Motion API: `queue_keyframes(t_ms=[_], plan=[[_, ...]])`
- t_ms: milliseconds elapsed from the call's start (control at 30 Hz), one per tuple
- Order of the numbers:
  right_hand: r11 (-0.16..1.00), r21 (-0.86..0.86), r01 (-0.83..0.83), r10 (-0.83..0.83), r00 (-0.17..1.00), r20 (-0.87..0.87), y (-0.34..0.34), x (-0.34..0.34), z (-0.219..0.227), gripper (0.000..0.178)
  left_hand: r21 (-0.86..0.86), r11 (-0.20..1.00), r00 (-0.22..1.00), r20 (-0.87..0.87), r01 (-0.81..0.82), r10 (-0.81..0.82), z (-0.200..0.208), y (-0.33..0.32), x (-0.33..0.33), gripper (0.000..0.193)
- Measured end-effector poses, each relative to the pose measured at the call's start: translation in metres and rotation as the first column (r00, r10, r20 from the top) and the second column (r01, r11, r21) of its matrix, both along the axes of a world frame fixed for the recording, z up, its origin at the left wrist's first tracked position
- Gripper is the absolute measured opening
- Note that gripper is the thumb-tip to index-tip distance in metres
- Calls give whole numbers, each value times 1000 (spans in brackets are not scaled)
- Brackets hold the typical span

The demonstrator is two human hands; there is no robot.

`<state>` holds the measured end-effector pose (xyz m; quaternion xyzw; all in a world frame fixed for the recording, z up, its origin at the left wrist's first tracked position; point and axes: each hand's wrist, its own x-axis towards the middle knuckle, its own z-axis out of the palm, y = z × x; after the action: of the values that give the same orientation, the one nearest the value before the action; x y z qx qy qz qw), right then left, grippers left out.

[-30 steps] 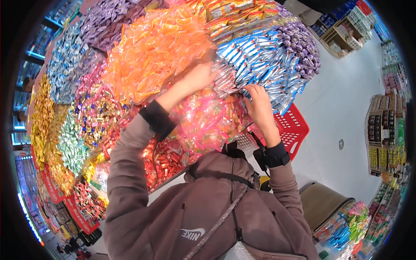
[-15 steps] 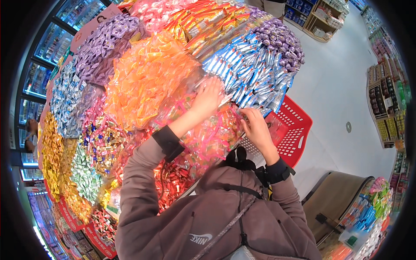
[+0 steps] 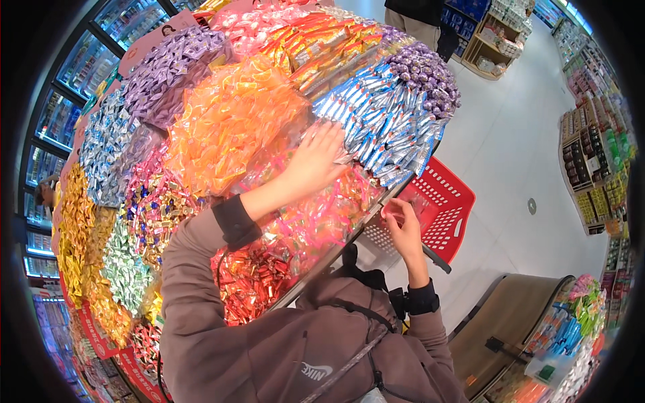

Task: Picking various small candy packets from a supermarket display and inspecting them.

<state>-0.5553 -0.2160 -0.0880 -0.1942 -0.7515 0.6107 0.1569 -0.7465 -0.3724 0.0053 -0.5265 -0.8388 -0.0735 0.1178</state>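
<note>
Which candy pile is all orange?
The large heap left of your left hand, all orange, while the packets right of that hand are blue and white.

Bright indoor light, bent edges, blackened corners

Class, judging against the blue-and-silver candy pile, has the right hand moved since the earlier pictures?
Yes. The right hand has moved away from the blue-and-silver candy pile, toward the bottom of the picture.

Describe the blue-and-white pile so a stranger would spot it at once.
Start at the big display of wrapped sweets. On its right side, beside the left hand, lies the blue-and-white pile. Slim, stick-like packets set it apart from the round purple sweets.
</note>
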Motion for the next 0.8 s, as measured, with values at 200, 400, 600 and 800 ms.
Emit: queue_keyframes(t_ms=[200,400,600,800], plan=[[999,39,-6,8,998,-61,-17,43,7,30,-30,999,999,-34,21,-22,21,-23,35,64],[998,23,-54,55,998,-42,-44,114,1,28,73,996,978,-207,51,-35,47,-61,89,50],[991,-20,-130,129,991,-40,-84,159,-15,26,116,993,972,-233,17,11,98,-115,148,31],[958,-11,-286,285,958,-18,-118,183,-7,23,203,975,914,-374,-87,160,157,-194,181,18]])
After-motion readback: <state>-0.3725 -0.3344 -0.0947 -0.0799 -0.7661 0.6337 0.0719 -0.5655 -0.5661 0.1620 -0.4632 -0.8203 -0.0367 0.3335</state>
